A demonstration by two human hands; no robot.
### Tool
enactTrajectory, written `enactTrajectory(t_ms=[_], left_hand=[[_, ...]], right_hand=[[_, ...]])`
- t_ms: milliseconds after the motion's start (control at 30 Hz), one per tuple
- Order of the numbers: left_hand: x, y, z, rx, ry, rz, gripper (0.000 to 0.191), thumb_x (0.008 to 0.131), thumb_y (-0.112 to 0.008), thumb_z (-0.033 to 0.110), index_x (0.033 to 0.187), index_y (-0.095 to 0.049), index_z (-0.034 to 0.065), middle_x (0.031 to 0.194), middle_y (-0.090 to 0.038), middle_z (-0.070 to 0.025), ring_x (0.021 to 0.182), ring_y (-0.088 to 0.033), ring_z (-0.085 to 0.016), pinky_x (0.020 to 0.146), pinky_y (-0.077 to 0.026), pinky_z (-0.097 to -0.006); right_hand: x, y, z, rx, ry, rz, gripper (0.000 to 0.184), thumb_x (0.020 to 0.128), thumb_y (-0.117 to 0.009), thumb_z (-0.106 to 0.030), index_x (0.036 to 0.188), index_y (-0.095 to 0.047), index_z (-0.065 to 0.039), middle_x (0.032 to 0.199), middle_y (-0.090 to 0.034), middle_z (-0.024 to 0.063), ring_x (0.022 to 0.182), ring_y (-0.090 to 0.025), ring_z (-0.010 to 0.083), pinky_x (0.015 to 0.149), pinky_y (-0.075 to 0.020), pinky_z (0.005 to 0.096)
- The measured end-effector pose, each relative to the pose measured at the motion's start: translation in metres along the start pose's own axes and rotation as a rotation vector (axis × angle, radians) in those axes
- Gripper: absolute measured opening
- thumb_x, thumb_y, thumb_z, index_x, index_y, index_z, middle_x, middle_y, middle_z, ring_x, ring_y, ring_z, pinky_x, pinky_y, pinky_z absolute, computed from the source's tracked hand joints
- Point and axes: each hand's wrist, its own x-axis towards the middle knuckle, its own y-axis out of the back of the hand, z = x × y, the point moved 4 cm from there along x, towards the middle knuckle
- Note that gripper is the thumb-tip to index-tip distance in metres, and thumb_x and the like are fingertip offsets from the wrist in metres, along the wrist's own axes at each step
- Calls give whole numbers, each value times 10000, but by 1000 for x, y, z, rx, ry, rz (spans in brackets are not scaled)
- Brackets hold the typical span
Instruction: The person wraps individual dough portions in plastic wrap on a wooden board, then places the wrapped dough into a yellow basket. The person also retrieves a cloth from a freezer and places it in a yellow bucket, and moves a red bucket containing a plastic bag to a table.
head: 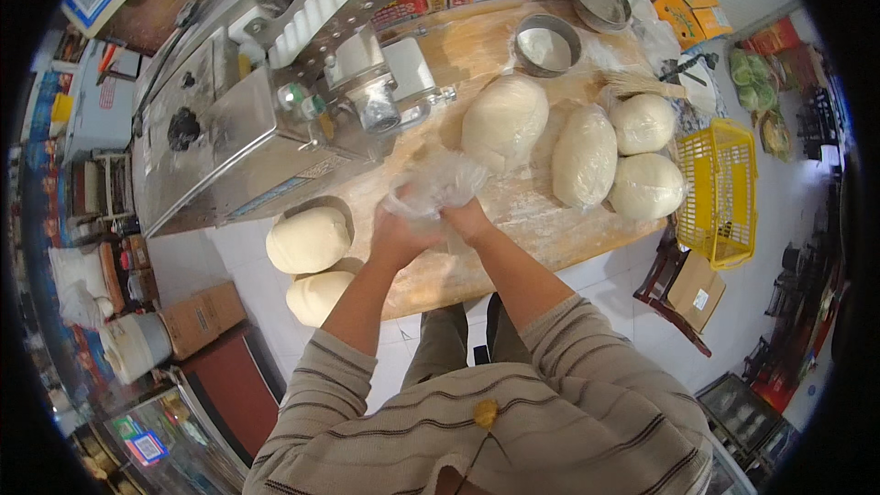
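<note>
My left hand (397,232) and my right hand (469,218) both grip a thin clear plastic bag (443,182) above the floured wooden board. The bag is blurred and crumpled, and my fingers are partly hidden in it. Just beyond it sits a large dough piece (505,120) in clear plastic. Two bare-looking dough loaves, one behind (308,240) and one in front (320,297), lie by my left forearm. To the right rest an oval wrapped dough (584,157) and two rounder wrapped ones, the farther (643,124) and the nearer (647,185).
A steel dough machine (234,144) with white rollers (330,0) borders the wooden board (440,282) on the left. Two round metal sieves, one nearer (548,46) and one farther (601,3), stand at the back. A straw brush (643,84) and yellow plastic basket (715,192) are at right.
</note>
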Motion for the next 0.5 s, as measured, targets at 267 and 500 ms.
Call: enactTrajectory(t_ms=[267,500], left_hand=[[44,-67,-37,-549,86,-342,510,727,-640,324,1122,-503,32,1079,-541,-143,988,-527,-255,856,-410,-376],[38,-116,-33,-865,759,442,344,821,-540,246,1032,-535,-25,958,-574,-139,834,-569,-223,728,-450,-343]], right_hand=[[-35,22,-9,-70,206,133,570,710,-706,-190,1178,-433,-11,1094,-521,94,966,-509,208,844,-419,322],[-24,-3,41,-1290,34,294,766,698,-606,-449,1288,-339,-39,1302,-332,228,1212,-276,411,1044,-175,445]])
